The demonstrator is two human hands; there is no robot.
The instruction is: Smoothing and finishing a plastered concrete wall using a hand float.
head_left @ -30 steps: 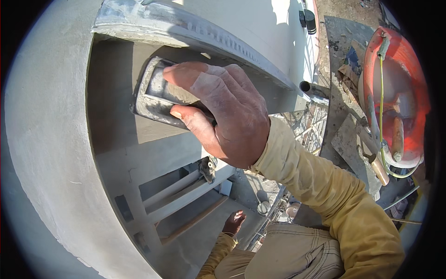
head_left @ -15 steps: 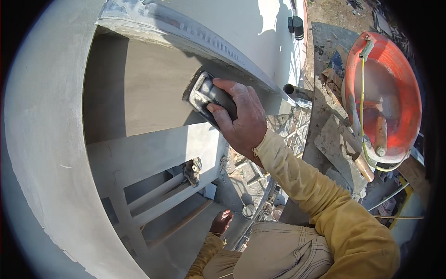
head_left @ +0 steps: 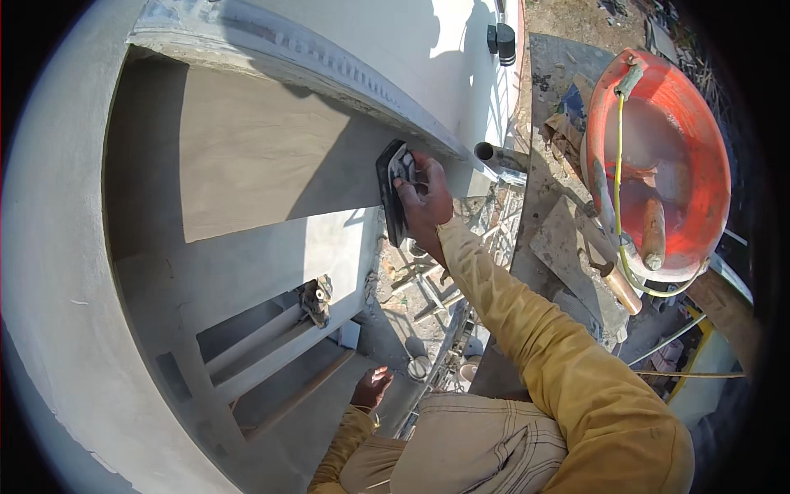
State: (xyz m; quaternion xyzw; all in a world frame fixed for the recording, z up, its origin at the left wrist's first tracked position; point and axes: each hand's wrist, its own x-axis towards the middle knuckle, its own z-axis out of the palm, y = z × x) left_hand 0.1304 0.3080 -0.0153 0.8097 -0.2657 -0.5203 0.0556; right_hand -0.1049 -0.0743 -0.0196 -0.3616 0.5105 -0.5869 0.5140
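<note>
My right hand is closed on a black plastering float, fingers round its handle. The float stands steeply tilted at the right part of a wet grey plaster panel, by its lower edge; whether its face touches the plaster I cannot tell. Sun falls on the panel's middle, and shadow covers both ends. Low in the view, my left hand hangs beside my knee, loosely bent, fingers apart, with nothing visible in it.
On a board at right stands an orange-red bucket of cloudy water, a tool's handle inside. A wooden-handled trowel lies beside it. Below the panel are openings and a dirty rag-like lump. Scaffolding and ground show far below.
My right hand has moved the float rightward along the panel and turned it more on edge. My left hand stays by my knee. The whole view has shifted slightly.
</note>
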